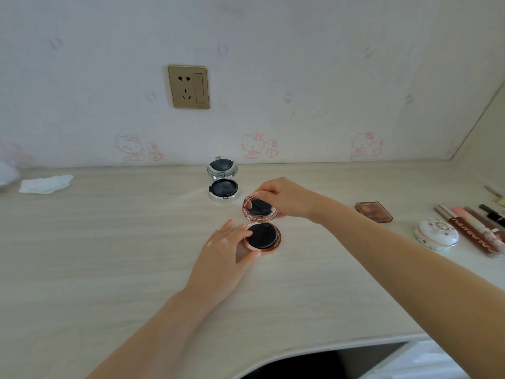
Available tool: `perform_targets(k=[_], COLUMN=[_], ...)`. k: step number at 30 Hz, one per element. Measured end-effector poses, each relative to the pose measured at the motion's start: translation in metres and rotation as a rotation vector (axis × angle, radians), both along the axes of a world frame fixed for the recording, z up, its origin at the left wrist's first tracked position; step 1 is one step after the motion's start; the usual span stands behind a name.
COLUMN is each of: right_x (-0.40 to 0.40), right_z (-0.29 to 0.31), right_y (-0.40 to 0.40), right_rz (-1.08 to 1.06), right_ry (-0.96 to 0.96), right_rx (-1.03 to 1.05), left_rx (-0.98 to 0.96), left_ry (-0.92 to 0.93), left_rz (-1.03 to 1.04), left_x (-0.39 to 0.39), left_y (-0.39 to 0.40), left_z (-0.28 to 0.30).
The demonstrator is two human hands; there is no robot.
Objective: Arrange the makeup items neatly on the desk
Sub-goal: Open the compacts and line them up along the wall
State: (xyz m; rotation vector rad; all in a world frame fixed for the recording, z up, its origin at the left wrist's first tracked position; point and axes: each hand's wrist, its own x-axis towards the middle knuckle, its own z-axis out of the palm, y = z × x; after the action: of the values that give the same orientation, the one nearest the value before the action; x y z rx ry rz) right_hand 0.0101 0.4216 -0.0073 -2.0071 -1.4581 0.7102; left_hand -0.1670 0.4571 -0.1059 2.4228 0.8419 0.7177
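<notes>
rose-gold compact point(263, 238): lying open mid-desk, black puff showing
silver compact point(222, 179): sitting open just behind it

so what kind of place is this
Probably a bedroom dressing desk at home: pale wood-grain desk against cartoon-cat wallpaper, an open rose-gold round compact held by both hands, and a row of lip gloss tubes at the right.

Rose-gold compact point(263, 239) with black puff, silver compact point(222, 181), pale wood-grain desk point(109, 242)
</notes>
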Motion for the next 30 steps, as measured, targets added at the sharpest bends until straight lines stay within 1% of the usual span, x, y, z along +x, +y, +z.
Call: perform_targets(k=[7,9,12,14,16,18,20,23,27,30], right_x=[0.006,0.009,0.011,0.007,0.001,-0.006,-0.011,-0.015,-0.013,-0.011], right_z=[-0.006,-0.010,-0.021,-0.032,-0.044,-0.054,-0.062,-0.067,-0.072,-0.076], right_y=[-0.001,-0.007,-0.023,-0.037,-0.049,-0.060,-0.066,-0.069,-0.069,-0.069], right_rz=[-0.049,-0.090,-0.171,-0.195,-0.167,-0.114,-0.038,0.036,0.061,0.065], right_ry=[0.087,0.037,-0.090,-0.113,-0.129,-0.200,-0.283,-0.324,-0.388,-0.393], right_rx=[0.035,0.069,0.115,0.136,0.138,0.134,0.161,0.221,0.278,0.296], left_rx=[0.027,0.038,0.047,0.048,0.052,0.056,0.066,0.087,0.151,0.183], left_ry=[-0.025,-0.015,0.017,0.022,0.018,0.026,0.038,0.042,0.068,0.066], left_rz=[0.004,-0.011,-0.032,-0.037,-0.035,-0.037,-0.038,-0.015,-0.015,-0.034], left_x=[-0.001,-0.001,-0.001,-0.001,-0.001,-0.001,0.000,0.000,0.002,0.002], left_y=[-0.002,-0.002,-0.001,-0.001,-0.001,-0.002,-0.003,-0.003,-0.005,-0.005], left_z=[0.001,0.002,0.002,0.001,0.002,0.003,0.003,0.003,0.003,0.004])
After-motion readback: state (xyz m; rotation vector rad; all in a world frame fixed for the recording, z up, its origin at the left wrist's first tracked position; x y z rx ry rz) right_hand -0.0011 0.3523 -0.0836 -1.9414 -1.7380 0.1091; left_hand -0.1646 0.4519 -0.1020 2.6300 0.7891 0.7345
